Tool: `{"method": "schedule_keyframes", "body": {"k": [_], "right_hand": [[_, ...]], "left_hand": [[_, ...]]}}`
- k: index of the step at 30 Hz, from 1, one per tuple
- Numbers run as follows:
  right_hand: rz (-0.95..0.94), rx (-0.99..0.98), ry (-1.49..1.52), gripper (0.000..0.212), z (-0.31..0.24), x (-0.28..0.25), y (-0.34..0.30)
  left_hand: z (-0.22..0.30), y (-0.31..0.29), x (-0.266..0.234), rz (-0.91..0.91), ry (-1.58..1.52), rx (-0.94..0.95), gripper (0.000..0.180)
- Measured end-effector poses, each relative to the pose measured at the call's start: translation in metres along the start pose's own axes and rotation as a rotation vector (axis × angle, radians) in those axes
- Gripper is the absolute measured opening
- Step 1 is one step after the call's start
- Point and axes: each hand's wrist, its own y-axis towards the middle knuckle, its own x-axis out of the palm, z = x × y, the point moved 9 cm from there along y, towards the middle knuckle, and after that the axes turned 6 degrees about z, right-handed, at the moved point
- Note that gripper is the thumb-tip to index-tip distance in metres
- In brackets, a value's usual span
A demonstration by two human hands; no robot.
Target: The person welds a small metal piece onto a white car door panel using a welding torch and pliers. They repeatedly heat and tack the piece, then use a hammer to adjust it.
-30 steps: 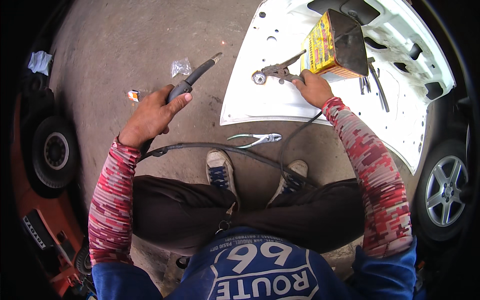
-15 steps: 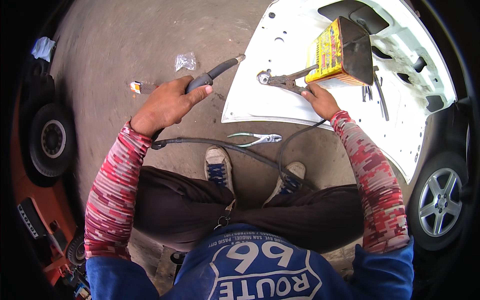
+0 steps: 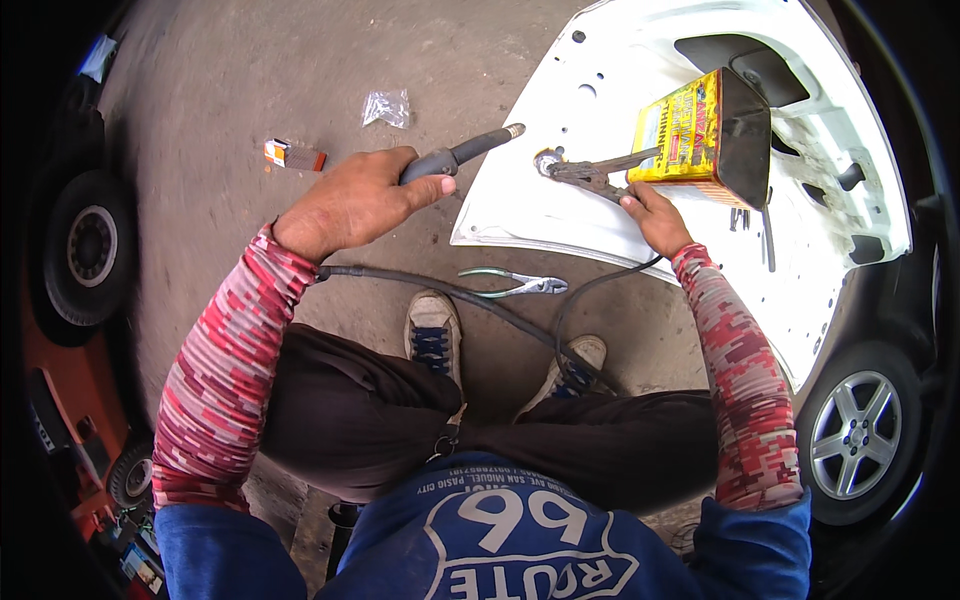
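My left hand point(image 3: 350, 200) is closed around the grip of a welding torch point(image 3: 465, 153). The torch's metal tip points up and right, over the near left edge of a white car body panel point(image 3: 510, 210), apart from the clamp. In my right hand point(image 3: 662, 222) is one handle of a dark metal ground clamp point(image 3: 590, 178); its other handle stands apart, in front of a can. At the clamp's jaw end is a small round shiny metal piece on the panel. A dark cable point(image 3: 600, 283) runs from near my right hand toward my shoes.
A yellow rectangular can point(image 3: 690, 130) lies on the panel, dark rods point(image 3: 768, 240) beside it. Pliers point(image 3: 515, 283) lie on the floor before my shoes. Further off are a small box point(image 3: 293, 155) and a clear plastic bag point(image 3: 387, 108). Vehicle wheels point(image 3: 855, 435) stand at both sides.
The view has shifted slightly, so the panel, can and floor items appear further right and a little lower. Both hands keep their holds, torch and clamp staying about the same distance apart.
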Motion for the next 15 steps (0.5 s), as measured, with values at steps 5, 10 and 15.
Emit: {"method": "schedule_keyframes", "body": {"k": [5,10,15], "right_hand": [[-0.045,0.060,-0.072,0.040,0.003,0.003,0.003],[-0.056,0.064,-0.117,0.039,0.005,0.005,0.006],[-0.075,0.054,-0.159,0.037,0.006,0.010,0.006]], "left_hand": [[0.008,-0.003,0.010,-0.060,0.016,0.014,0.078],[0.019,0.021,0.030,-0.151,-0.001,0.029,0.077],[0.015,0.048,0.055,-0.209,-0.087,-0.062,0.076]]}}
